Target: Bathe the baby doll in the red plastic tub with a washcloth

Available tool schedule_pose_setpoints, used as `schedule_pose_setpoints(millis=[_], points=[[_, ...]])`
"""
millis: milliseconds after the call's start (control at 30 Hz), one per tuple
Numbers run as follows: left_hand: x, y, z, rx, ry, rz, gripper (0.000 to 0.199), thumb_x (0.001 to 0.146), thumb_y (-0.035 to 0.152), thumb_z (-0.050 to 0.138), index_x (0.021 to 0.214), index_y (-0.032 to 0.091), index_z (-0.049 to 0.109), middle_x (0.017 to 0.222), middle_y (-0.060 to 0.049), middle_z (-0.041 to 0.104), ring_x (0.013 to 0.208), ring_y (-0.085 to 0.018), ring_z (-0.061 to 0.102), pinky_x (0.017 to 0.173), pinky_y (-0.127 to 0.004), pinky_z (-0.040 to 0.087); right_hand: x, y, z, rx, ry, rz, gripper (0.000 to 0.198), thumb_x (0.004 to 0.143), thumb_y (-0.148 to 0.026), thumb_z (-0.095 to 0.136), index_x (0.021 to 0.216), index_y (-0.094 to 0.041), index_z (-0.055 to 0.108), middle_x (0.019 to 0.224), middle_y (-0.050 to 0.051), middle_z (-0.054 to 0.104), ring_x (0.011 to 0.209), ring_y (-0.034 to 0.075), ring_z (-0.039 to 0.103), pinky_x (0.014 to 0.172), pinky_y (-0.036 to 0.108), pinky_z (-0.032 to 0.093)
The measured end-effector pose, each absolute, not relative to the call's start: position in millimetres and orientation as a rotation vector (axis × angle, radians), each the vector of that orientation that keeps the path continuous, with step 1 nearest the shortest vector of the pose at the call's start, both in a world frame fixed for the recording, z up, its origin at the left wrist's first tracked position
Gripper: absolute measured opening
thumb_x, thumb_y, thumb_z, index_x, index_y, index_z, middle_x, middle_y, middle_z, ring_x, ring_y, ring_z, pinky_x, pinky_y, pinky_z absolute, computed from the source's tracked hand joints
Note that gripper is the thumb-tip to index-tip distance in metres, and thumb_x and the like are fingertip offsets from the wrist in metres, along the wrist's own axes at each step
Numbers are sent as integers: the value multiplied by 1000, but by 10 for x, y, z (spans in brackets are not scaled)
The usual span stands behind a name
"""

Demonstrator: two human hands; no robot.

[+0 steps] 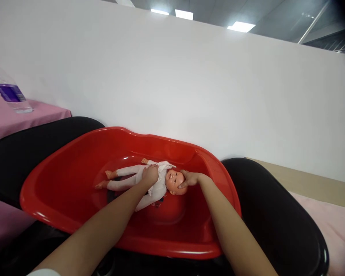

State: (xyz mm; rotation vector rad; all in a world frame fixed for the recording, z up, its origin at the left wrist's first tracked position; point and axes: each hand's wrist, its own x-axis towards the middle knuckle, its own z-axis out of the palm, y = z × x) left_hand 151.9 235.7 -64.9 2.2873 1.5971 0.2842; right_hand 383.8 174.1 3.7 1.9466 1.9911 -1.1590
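Note:
A baby doll (159, 188) in white clothes lies on its back inside a red baby bathtub (60, 168). Its head is toward the right and its bare feet toward the left. My left hand (151, 174) is curled over the doll's torso, its fingertips partly hidden. Around the top of the doll's head, my right hand (190, 178) is closed, with the thumb on the forehead side. A dark patch shows beneath the doll's body and legs; I cannot make out what it is.
Black chair seats (273, 214) flank the tub on both sides. A plastic bottle with a purple label (10, 92) stands on a pink-covered table (46, 111) at the left. Behind the tub rises a white partition (172, 84). Pale pink cloth (327, 226) lies at the right.

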Motion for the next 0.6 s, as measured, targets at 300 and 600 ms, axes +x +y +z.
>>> schedule_pose_setpoints(millis=[300, 600], points=[[1483, 2349, -656, 2278, 1744, 257, 49, 93, 8, 33, 138, 10, 53, 142, -19, 56, 132, -30, 51, 108, -45, 39, 3831, 1730, 45, 1940, 1995, -1096, 109, 63, -56, 82, 151, -17, 32, 151, 16, 44, 135, 35, 48, 112, 43, 41], [1502, 2363, -717, 2307, 1737, 246, 49, 93, 10, 33, 138, 10, 53, 141, -19, 56, 131, -29, 52, 106, -43, 41, 3818, 1724, 69, 1942, 1968, -1093, 113, 63, -57, 82, 154, -17, 29, 153, 17, 42, 138, 35, 45, 112, 44, 40]])
